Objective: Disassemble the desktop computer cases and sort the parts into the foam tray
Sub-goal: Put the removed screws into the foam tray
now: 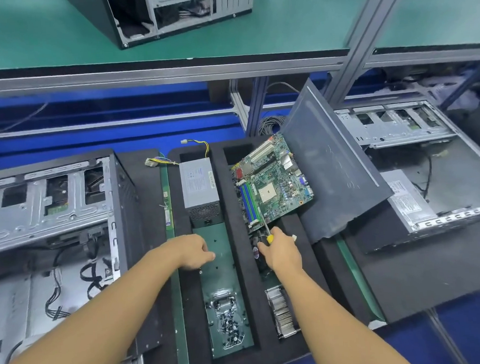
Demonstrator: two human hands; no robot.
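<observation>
Surroundings first. I see an open grey-metal computer case (45, 212) on the left with loose black cables inside. A second open metal case (443, 179) sits on the right with a labelled grey power unit (404, 198) in it. A third black case (170, 10) is on the green upper shelf, beside a slanted aluminium frame post (365, 39). A dark grey sheet-metal side panel (337, 169) sits tilted between the right case and the tray, covering the tray's far right corner. Narrow green circuit strips with white labels (167, 209) lie just beside the tray's left edge.

The black foam tray (231, 239) is in the middle and has two long compartments.
- **Left compartment:** a grey boxy power supply (199, 184) is at the far end, its yellow-and-black wires (199, 145) trailing past the rim. A pile of small dark screws (229, 324) is at the near end.
- **Right compartment:** a green square motherboard (273, 185) lies tilted across the far end. Its right edge is on or against the side panel; I can't tell which. A silver finned heatsink (282, 312) is at the near end.

My left hand (192, 252) is over the middle of the left compartment, fingers curled down toward the green floor. I cannot tell if they pinch anything. My right hand (280, 253) grips a yellow-handled screwdriver (269, 238), shaft pointing at the motherboard's near edge.
</observation>
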